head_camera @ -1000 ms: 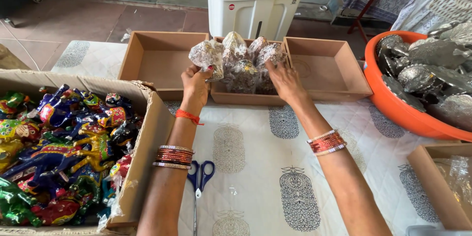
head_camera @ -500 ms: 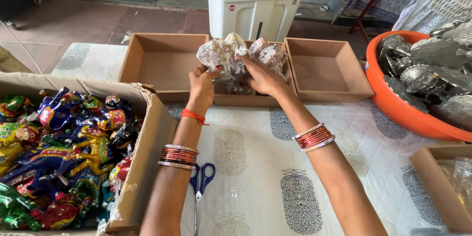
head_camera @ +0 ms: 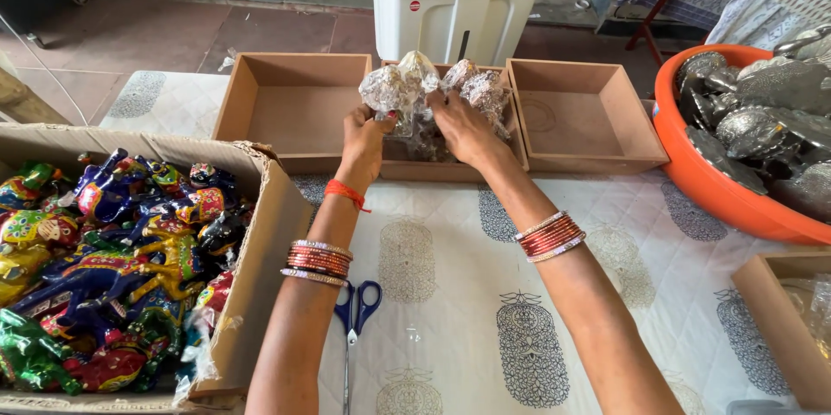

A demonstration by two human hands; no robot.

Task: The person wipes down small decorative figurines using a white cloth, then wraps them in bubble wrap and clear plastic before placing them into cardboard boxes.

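Observation:
Both my hands reach into the middle wooden tray (head_camera: 450,170), which is filled with several clear-wrapped silvery items (head_camera: 474,86). My left hand (head_camera: 365,134) grips one wrapped item (head_camera: 384,89) at the tray's left side. My right hand (head_camera: 463,125) rests on the wrapped pile beside it, fingers curled over the bundles. Bangles ring both wrists, and a red thread is tied on the left one. What lies under the hands in the tray is hidden.
Wooden trays (head_camera: 294,108) (head_camera: 582,116) flank the middle one. A cardboard box (head_camera: 251,276) of colourful painted animal figures sits at left. Blue-handled scissors (head_camera: 355,311) lie on the patterned cloth. An orange tub (head_camera: 736,199) of silver figures is at right, another tray (head_camera: 783,328) at bottom right.
My right hand has slid left from the pile's right side toward the middle, close to my left hand. The left hand has stayed on the left bundle, dropping slightly.

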